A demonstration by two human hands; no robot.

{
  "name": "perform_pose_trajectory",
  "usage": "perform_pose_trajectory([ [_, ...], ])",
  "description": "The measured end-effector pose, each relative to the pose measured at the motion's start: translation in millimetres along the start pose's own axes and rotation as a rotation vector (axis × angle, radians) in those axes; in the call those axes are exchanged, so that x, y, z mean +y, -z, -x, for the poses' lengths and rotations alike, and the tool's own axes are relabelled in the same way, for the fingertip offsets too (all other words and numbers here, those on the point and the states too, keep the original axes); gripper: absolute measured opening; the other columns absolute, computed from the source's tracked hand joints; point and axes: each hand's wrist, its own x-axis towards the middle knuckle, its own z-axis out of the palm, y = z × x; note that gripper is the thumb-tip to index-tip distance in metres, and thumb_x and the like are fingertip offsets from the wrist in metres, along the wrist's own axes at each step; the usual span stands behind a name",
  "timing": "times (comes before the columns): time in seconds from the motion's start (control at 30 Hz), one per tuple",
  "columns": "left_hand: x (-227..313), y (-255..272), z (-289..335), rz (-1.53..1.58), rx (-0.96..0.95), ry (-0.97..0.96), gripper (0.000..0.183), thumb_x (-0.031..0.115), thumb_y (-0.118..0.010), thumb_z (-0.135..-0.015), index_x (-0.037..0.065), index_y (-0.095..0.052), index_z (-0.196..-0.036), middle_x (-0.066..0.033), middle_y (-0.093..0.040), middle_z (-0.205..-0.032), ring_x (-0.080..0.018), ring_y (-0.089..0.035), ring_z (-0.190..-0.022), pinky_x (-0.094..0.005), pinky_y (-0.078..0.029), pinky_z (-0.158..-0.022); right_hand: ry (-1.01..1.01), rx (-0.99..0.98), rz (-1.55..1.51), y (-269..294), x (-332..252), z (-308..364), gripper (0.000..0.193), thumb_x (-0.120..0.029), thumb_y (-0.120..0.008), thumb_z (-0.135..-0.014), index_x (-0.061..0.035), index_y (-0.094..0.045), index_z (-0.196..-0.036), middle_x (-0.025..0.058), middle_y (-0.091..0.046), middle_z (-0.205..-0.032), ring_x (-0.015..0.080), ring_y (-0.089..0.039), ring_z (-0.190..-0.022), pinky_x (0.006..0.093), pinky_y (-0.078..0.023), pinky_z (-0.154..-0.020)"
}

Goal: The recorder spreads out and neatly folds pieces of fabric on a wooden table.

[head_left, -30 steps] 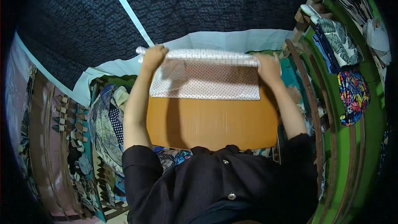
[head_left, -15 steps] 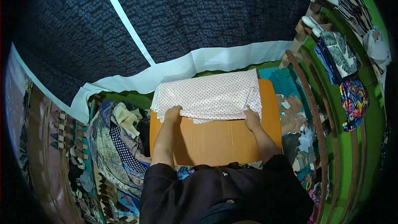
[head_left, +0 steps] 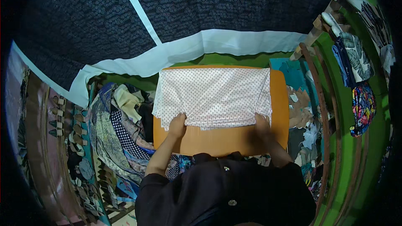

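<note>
A folded white cloth with small dark dots [head_left: 215, 94] lies across the orange tabletop [head_left: 217, 140], its layered near edge toward me. My left hand [head_left: 178, 124] grips that edge near its left end, thumb on top and the other fingers mostly hidden. At the right end, my right hand [head_left: 262, 125] pinches the same near edge, its fingers partly in shadow. The cloth spreads flat between the hands, with slight creases at the right.
A heap of mixed fabrics [head_left: 125, 134] lies left of the table, beside racks of shoe-like pieces [head_left: 77, 129]. Scraps [head_left: 301, 109] lie to the right, near wooden rails [head_left: 320, 100] with hanging cloths [head_left: 354, 58]. A dark patterned curtain [head_left: 226, 8] hangs beyond.
The cloth's near edge has come closer to me and the cloth lies flatter and deeper on the table. Both hands have moved with its edge; the view has shifted slightly.
</note>
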Motion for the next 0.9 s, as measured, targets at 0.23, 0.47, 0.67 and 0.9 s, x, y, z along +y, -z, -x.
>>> perform_pose_trajectory([
  [0.23,28,65,47,0.070,-0.413,0.003,0.039,0.009,-0.062,-0.064,0.005,-0.053,-0.102,-0.0208,-0.058,-0.099,-0.0344,-0.057,-0.089,-0.0416,-0.046,-0.075,0.123,-0.150,-0.134,34,2,55,0.031,-0.022,-0.052,-0.078,-0.0074,-0.057,-0.106,0.0129,-0.061,-0.099,0.0285,-0.056,-0.096,0.0458,-0.036,-0.088],
  [0.47,37,175,-118,-0.288,-0.161,-0.129,0.030,0.001,-0.046,-0.072,0.006,-0.056,-0.100,-0.0211,-0.061,-0.079,-0.0372,-0.059,-0.075,-0.0448,-0.047,-0.065,-0.079,-0.379,0.122,193,-26,-156,0.030,-0.013,-0.049,-0.073,-0.0126,-0.060,-0.101,0.0164,-0.061,-0.097,0.0345,-0.058,-0.091,0.0431,-0.045,-0.076],
  [0.67,31,187,-121,-0.317,0.216,-0.209,0.014,0.001,-0.047,-0.072,0.006,-0.052,-0.083,-0.0186,-0.060,-0.075,-0.0349,-0.058,-0.071,-0.0451,-0.045,-0.059,-0.074,0.065,0.109,231,-58,-138,0.033,-0.008,-0.050,-0.073,-0.0143,-0.060,-0.104,0.0124,-0.062,-0.099,0.0300,-0.055,-0.097,0.0496,-0.032,-0.093],
  [0.9,-19,78,-9,-0.237,0.194,-0.144,0.034,0.001,-0.051,-0.069,0.012,-0.059,-0.100,-0.0077,-0.061,-0.100,-0.0250,-0.056,-0.097,-0.0473,-0.041,-0.086,-0.032,0.186,-0.077,91,-57,-28,0.042,0.002,-0.058,-0.063,-0.0119,-0.060,-0.102,0.0062,-0.059,-0.107,0.0244,-0.050,-0.108,0.0514,-0.020,-0.102],
])
